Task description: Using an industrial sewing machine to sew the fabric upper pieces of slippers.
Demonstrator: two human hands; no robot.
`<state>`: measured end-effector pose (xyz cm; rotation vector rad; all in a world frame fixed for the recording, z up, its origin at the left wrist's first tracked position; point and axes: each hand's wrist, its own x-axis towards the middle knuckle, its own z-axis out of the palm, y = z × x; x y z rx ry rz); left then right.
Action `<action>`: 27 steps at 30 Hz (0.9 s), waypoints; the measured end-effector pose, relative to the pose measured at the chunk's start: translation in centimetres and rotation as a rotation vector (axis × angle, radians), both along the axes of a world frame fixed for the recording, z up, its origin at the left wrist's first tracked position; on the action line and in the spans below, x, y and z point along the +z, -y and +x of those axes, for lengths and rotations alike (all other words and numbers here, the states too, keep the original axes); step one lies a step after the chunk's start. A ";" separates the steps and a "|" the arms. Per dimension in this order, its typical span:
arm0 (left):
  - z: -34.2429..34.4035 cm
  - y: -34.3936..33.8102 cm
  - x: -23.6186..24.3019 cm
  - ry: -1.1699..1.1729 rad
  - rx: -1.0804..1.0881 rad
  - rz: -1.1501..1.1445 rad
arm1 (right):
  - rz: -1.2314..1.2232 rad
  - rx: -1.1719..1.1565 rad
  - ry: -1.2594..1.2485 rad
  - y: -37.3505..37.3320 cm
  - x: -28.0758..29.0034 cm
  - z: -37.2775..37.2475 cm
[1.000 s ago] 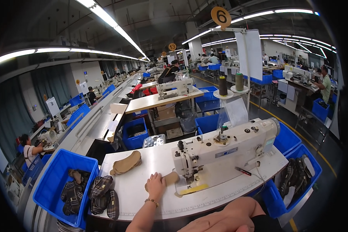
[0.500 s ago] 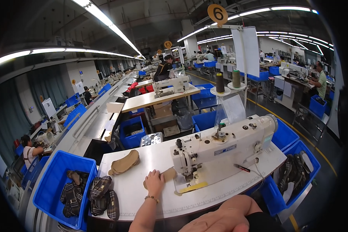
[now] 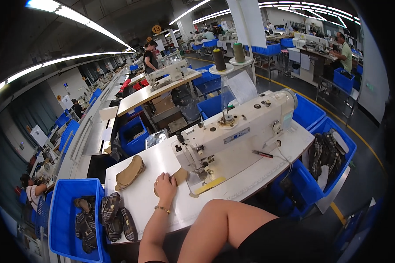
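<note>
My left hand (image 3: 165,187), with a beaded bracelet at the wrist, lies palm down on a tan sole-shaped piece (image 3: 180,175) on the white table. Its fingers are stretched out over the piece, whose far end reaches the needle side of a white sewing machine (image 3: 232,138). My right arm (image 3: 219,219) is bent, the elbow near the table's front edge. The forearm runs out of the lower edge, so my right hand is out of sight. A stack of similar tan pieces (image 3: 130,172) lies left of my left hand. Dark plaid fabric pieces (image 3: 114,219) sit at the table's left end.
A blue bin (image 3: 57,215) with plaid pieces stands at the left. Another blue bin (image 3: 338,168) at the right holds dark and white pieces. A red-and-black pen (image 3: 262,154) lies by the machine. Two thread cones (image 3: 219,60) stand behind; co-workers sit or stand farther off.
The view has turned, shifting the table leftward in the picture. My left hand stays on the tan piece. My right arm's bent elbow and forearm show more fully.
</note>
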<state>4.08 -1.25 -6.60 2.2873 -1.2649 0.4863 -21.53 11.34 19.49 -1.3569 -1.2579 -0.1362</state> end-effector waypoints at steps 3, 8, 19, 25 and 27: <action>-0.8 1.0 0.9 -0.046 -0.048 0.041 | 0.025 -0.047 0.035 -0.5 0.5 0.1; -0.9 0.5 0.8 -0.054 -0.026 0.043 | 0.009 -0.081 0.047 -0.6 0.3 0.4; -0.4 0.0 1.7 -0.082 -0.030 0.079 | -0.056 -0.336 -0.061 2.9 -1.8 -1.8; -0.8 0.4 1.6 -0.080 -0.039 0.095 | -0.118 -0.437 -0.095 4.6 -2.1 -3.5; -0.7 0.4 1.4 -0.074 -0.035 0.095 | -0.137 -0.456 -0.098 4.9 -2.1 -3.7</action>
